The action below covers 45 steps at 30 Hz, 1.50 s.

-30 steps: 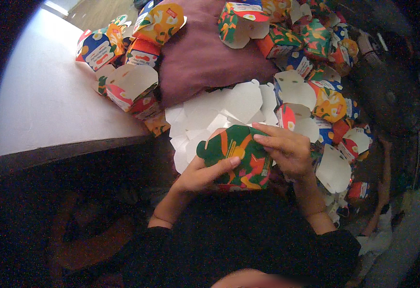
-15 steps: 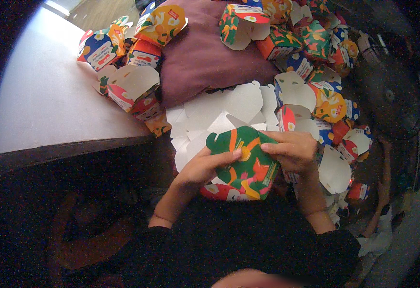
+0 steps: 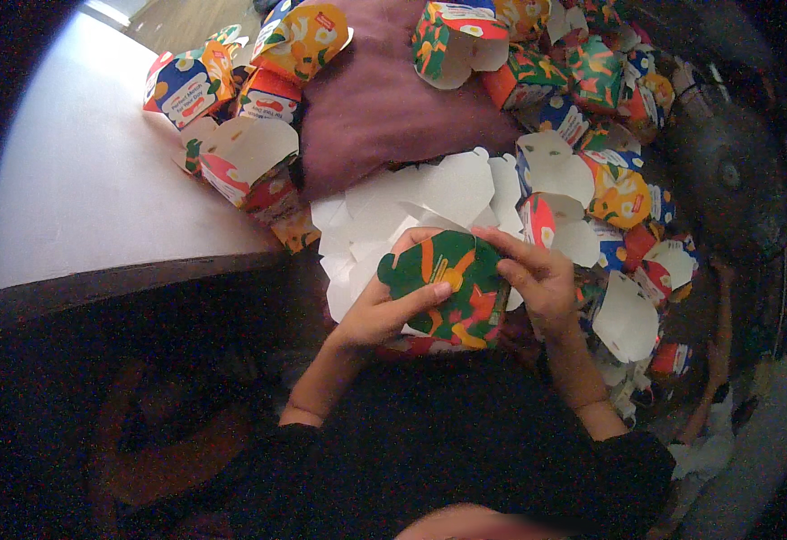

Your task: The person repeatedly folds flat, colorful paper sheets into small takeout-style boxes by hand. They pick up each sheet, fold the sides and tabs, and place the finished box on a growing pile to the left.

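Observation:
A food carton (image 3: 473, 279) with a green printed side and orange and pink shapes is held up in front of my body. My left hand (image 3: 371, 310) is closed around its left side, thumb pressed on the printed face and fingers behind. At the upper right edge, my right hand (image 3: 542, 274) pinches the carton between thumb and fingers. Just beyond it lie several flat carton blanks (image 3: 366, 211), white side up, stacked on a maroon cushion (image 3: 402, 90). The carton's far side and base are mostly hidden.
Folded cartons (image 3: 623, 193) in mixed colours are heaped along the right side. More cartons (image 3: 249, 153) sit on the edge of a white table (image 3: 114, 171) at left. A dark round fan (image 3: 727, 175) stands at far right, near another person's arm (image 3: 722, 333).
The carton has moved slightly up and tilted, showing less of its red lower side. My right hand has shifted up along its edge, fingers now at the top right corner.

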Available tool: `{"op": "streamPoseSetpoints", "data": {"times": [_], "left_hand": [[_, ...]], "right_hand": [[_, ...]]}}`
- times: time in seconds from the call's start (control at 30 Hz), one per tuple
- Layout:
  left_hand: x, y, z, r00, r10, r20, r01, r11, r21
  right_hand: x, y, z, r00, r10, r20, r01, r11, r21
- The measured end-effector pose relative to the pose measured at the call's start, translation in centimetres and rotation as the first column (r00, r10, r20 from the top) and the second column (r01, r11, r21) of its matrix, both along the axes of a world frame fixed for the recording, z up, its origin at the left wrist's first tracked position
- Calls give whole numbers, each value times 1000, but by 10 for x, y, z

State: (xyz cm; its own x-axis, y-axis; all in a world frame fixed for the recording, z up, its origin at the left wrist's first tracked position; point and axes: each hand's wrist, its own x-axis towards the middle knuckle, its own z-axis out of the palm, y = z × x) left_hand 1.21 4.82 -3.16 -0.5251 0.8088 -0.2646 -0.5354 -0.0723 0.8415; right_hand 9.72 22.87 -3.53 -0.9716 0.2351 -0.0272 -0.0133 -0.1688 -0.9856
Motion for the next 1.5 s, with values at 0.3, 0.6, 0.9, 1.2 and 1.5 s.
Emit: {"op": "streamPoseSetpoints", "data": {"times": [0.3,0.6,0.9,1.2,1.5], "left_hand": [[0,9,-25,847,-251,468,-96,794,600],[2,-11,-76,978,78,193,-109,982,156],[-7,-15,-22,945,-105,310,-57,879,473],[0,-3,4,956,131,262,-92,983,-156],[3,0,-2,933,180,313,-157,983,-98]], "right_hand": [[7,-1,-1,973,-16,-232,7,999,-41],[3,0,0,981,195,10,-192,952,237],[-1,6,-1,988,138,-68,-60,753,655],[-3,7,-18,966,192,-175,20,617,787],[5,0,-20,986,6,-165,118,679,725]]}}
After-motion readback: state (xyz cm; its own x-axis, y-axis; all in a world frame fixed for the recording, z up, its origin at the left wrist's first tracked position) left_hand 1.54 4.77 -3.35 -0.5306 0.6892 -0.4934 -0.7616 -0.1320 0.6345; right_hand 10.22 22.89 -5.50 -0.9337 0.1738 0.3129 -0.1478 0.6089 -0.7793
